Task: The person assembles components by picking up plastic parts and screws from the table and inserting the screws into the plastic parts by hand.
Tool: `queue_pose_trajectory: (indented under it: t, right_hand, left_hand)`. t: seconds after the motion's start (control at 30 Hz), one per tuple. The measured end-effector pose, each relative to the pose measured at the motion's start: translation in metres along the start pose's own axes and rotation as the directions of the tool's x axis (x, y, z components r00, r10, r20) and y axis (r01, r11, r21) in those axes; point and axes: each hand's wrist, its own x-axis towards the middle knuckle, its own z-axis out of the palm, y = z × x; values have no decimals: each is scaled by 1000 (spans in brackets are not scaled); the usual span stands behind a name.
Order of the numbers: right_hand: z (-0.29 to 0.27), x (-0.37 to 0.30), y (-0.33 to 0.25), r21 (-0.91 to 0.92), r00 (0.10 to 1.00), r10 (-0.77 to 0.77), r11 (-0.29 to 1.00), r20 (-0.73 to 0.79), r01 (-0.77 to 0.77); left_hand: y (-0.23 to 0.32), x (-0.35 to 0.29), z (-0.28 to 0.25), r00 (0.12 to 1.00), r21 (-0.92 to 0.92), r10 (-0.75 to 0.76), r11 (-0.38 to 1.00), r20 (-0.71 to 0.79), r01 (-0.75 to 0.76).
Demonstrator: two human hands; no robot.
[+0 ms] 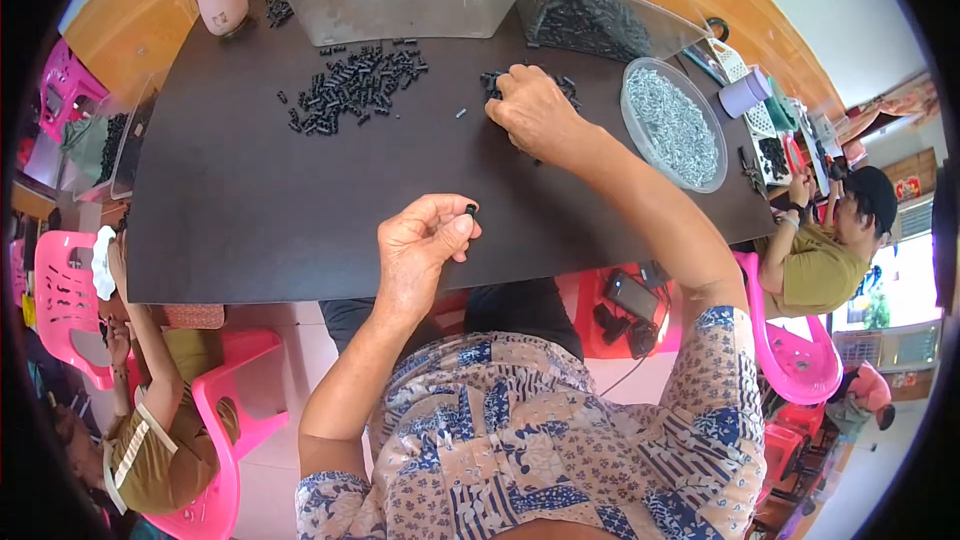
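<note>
"What has the left hand (425, 240) got?"

"A small black cylindrical piece (470, 210). Thumb and fingertips pinch it, so that grip is closed down on it, over the near part of the flat, dark brown surface (250, 210)."

"And the right hand (535, 112)?"

"Farther out, fingers curled down at a small heap of black pieces (489, 82). From here I can't tell how wide its grip is, or whether it holds anything."

"What's around them?"

"A larger heap of short black tubular pieces (355, 90) to the left, one small silvery metal piece (461, 113) near the right hand, and, right of that hand, a round translucent plastic tub (641, 143) full of silvery metal pieces (672, 122)."
</note>
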Motion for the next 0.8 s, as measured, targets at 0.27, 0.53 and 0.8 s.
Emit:
queue_pose_trajectory:
  t: [0.27, 0.53, 0.8]
  right_hand:
    - [2, -9, -11, 342, 966, 190, 932, -175, -122]
    - [-49, -35, -42, 844, 915, 335, 403, 224, -354]
    - [-22, -65, -52, 774, 856, 516, 536, 14, -336]
  left_hand:
    - [-2, 3, 2, 999, 10, 26, 1000, -24, -25]
    - [-4, 2, 6, 995, -4, 49, 999, -89, -50]
    - [-6, 3, 17, 994, 74, 55, 996, -95, -48]
